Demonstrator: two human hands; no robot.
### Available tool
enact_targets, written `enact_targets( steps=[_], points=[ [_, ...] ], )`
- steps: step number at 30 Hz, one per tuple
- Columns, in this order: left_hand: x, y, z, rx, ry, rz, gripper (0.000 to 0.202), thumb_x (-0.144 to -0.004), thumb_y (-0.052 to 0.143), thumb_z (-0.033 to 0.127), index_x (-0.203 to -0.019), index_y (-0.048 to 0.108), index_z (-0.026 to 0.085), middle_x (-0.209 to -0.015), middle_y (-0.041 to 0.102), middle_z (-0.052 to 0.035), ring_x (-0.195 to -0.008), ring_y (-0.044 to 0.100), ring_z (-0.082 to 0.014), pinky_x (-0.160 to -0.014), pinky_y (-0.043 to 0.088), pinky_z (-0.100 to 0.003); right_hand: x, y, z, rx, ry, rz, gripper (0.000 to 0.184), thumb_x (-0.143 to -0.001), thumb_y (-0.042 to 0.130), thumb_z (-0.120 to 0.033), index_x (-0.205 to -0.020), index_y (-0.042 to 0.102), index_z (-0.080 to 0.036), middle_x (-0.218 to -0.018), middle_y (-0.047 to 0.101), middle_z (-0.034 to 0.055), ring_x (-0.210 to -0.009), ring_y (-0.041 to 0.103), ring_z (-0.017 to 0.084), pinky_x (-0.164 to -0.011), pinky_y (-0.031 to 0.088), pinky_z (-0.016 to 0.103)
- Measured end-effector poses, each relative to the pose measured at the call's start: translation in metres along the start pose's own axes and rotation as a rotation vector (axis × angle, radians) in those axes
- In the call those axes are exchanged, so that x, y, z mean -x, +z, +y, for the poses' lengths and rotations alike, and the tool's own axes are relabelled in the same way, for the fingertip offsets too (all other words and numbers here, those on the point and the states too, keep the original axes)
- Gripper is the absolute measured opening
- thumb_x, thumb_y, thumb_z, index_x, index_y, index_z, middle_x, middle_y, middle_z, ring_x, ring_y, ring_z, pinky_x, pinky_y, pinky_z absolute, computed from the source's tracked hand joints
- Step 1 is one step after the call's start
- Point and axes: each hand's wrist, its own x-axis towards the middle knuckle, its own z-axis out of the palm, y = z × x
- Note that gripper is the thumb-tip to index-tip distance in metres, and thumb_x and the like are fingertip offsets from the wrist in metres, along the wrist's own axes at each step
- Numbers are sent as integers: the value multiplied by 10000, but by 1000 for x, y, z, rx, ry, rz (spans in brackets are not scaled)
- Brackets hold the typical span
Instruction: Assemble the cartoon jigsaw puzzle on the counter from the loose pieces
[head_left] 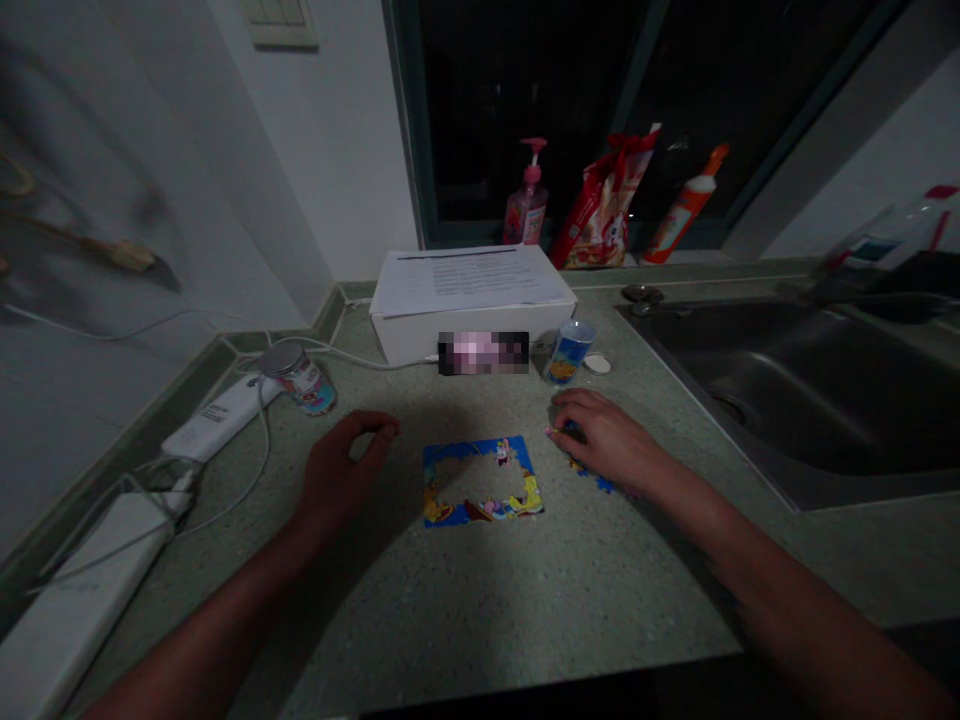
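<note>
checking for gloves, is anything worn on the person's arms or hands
The left forearm and right forearm are bare, with no sleeves on them. The left hand and right hand wear no gloves, and no watch or bracelet shows. The dim light could hide a thin ring.

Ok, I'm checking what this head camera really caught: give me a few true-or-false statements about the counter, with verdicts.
The right hand rests on blue puzzle pieces. True.
The left hand grips the tin can. False: it holds nothing and hovers beside the puzzle border.
The pink pump bottle stands behind the white box. True.
The blue cup sits in the steel sink. False: it stands on the counter, left of the sink.
Printed papers lie on the white box. True.
</note>
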Motion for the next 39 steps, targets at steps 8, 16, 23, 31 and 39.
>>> enact_targets(
  steps=[8,16,23,31,39],
  points=[
    [0,0,-1,3,-6,-8,276,-891,617,488,-903,747,246,-936,824,-70,-955,781,-292,-947,596,-469,1,-2,-3,-14,-17,-15,53,-980,696,-247,-929,706,-233,-1265,725,143,-1253,680,330,-1090,567,555],
    [0,0,0,2,-12,-4,270,-880,619,487,-896,743,248,-934,822,-65,-953,780,-285,-948,591,-448,3,-4,-6,13,-5,-29,164,-898,685,-137,-1032,735,-217,-1373,688,166,-1340,638,354,-1144,522,582],
    [0,0,0,-13,-21,-8,302,-870,599,498,-888,748,235,-940,825,-72,-957,778,-290,-941,591,-448,3,-4,-4,-5,-26,-34,142,-929,674,-142,-1029,742,-216,-1387,682,173,-1379,616,352,-1150,520,567],
    [1,-1,0,3,-13,0,292,-882,614,500,-902,744,240,-941,825,-66,-952,779,-279,-947,592,-449,2,0,-5,-21,-61,-1,54,-961,686,-186,-976,720,-225,-1344,695,160,-1330,646,329,-1136,534,549],
    [1,0,1,6,-15,-5,283,-881,612,493,-888,739,241,-933,821,-65,-952,777,-282,-953,592,-460,0,2,-6,-69,-71,0,39,-952,738,-212,-932,707,-222,-1311,708,159,-1325,643,335,-1126,528,551]
  ],
)
